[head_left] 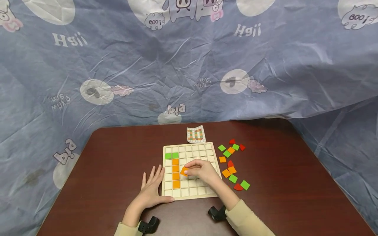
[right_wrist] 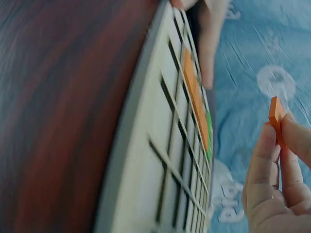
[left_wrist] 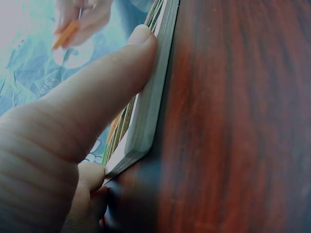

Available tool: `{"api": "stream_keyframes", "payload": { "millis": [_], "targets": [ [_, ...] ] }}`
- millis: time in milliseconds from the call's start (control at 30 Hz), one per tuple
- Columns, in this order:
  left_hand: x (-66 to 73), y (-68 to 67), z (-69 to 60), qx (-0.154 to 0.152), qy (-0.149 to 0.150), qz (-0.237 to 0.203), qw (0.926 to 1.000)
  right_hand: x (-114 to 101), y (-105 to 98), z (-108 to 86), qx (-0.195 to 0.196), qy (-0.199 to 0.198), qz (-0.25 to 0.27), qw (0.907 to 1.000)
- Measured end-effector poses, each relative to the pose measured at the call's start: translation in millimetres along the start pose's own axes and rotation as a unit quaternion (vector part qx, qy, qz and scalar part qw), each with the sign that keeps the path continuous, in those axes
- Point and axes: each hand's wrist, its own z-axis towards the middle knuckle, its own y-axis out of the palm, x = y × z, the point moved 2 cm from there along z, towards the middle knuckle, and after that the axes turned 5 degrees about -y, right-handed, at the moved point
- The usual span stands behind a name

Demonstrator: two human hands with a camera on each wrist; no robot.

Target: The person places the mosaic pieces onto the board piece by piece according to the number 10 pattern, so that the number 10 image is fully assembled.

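Wrinkled blue-grey cartoon fabric [head_left: 165,78] hangs behind a dark reddish-brown wooden table [head_left: 124,157], its print reading "BOO" and "Hgii"; other words run upside down, and figures are cut off at the top. A person's right hand [head_left: 203,170] pinches a square orange tile [head_left: 183,171] between thumb and fingertips, held above a pale gridded wooden board [head_left: 193,191], partly hiding its squares. The left hand [head_left: 152,193], fingers spread, rests against the board's left edge, thumb at the near corner, gripping nothing. Four orange tiles [head_left: 176,176] stand in a column beneath one of two green tiles [head_left: 172,155]. Loose green and orange squares [head_left: 233,178] and red wedges [head_left: 238,187] lie to the right. Beyond the board, a small paper sheet [head_left: 196,134] bears a coloured grid, its details too small to make out. Cream sleeves [head_left: 248,218] are cropped at the bottom edge.
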Motion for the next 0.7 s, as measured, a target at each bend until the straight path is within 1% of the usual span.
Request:
{"api": "stream_keyframes", "payload": {
  "millis": [133, 333, 567, 700],
  "targets": [
    [1.0, -0.5, -1.0, 0.005, 0.008, 0.004, 0.9999, 4.3, 21.5, 5.0, -0.016, -0.011, -0.010, 0.9998],
    [1.0, -0.9, -1.3, 0.014, 0.021, 0.006, 0.9997, 9.8, 45.6, 10.7, -0.033, -0.035, -0.065, 0.9968],
    [0.2, -0.4, -1.4, 0.009, 0.024, 0.008, 0.9996, 12.9, 61.0, 12.6, -0.030, -0.041, -0.152, 0.9871],
    [0.4, -0.4, -1.3, 0.008, 0.024, 0.004, 0.9997, 12.3, 65.6, 12.0, -0.036, -0.053, -0.181, 0.9814]
  ]
}}
